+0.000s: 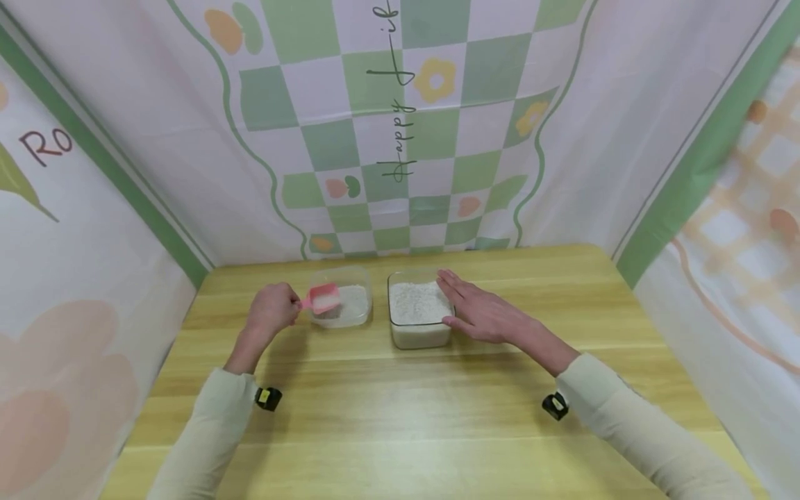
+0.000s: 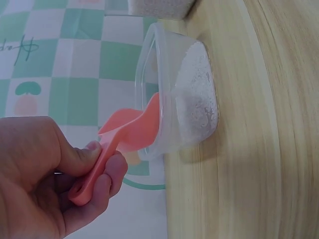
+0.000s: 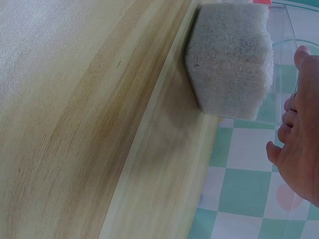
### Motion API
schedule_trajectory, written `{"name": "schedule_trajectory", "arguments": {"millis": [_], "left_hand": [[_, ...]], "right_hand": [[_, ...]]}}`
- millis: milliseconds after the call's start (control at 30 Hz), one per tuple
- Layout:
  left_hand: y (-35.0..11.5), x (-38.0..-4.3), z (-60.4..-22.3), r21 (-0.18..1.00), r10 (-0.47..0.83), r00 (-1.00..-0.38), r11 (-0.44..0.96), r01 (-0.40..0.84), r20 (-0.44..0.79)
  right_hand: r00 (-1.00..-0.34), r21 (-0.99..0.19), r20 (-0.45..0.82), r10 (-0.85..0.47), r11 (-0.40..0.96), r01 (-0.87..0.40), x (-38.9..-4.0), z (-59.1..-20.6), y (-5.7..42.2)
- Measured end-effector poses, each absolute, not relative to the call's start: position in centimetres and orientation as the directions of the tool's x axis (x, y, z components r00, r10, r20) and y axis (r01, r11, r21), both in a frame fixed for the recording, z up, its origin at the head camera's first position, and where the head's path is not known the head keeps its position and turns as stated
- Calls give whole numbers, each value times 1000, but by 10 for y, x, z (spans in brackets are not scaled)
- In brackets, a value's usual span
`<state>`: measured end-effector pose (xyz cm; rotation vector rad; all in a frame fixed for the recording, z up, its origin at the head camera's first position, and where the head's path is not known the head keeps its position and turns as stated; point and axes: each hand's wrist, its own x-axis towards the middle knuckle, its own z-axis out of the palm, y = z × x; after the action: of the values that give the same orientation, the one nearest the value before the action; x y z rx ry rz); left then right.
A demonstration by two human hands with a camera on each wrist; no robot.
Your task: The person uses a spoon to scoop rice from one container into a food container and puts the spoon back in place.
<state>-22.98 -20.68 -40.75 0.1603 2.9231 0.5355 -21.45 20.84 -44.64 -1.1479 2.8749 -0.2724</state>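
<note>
My left hand (image 1: 273, 309) grips a pink scoop (image 1: 323, 294) by its handle, thumb on top and fingers curled underneath. White grains lie in the scoop's bowl, which is over the left rim of a clear plastic container (image 2: 166, 89). Inside that container is a shallow layer of white rice-like grains (image 2: 195, 94). To its right, a clear glass container (image 1: 420, 337) is filled much higher with the same grains (image 3: 232, 59). Along the glass container's right rim rests my right hand (image 1: 487, 314), fingers straight and close together, thumb spread toward the front corner.
Both containers stand near the back of a wooden table (image 1: 400, 423). Behind it hangs a cloth with green and white checks (image 1: 378, 132), and more patterned cloth (image 1: 81, 278) encloses the sides. Small black devices (image 1: 269, 398) are worn at both wrists.
</note>
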Motion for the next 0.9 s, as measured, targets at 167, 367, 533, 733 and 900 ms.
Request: {"name": "schedule_trajectory", "arguments": {"millis": [167, 367, 533, 733, 900], "left_hand": [[-207, -231, -409, 315, 128, -986, 945, 90, -103], [-204, -229, -407, 213, 140, -990, 969, 129, -35], [-203, -228, -406, 183, 137, -991, 974, 134, -6], [-201, -228, -406, 101, 160, -986, 981, 165, 54], [-199, -225, -404, 49, 177, -979, 982, 183, 96]], "right_hand": [[-730, -179, 31, -683, 715, -676, -215, -445, 209], [-729, -176, 29, -684, 714, -677, -214, -444, 209], [-724, -174, 42, -689, 708, -684, -213, -445, 209], [-714, -175, 70, -697, 696, -696, -214, -447, 209], [-720, -170, 51, -692, 705, -689, -215, -448, 209]]}}
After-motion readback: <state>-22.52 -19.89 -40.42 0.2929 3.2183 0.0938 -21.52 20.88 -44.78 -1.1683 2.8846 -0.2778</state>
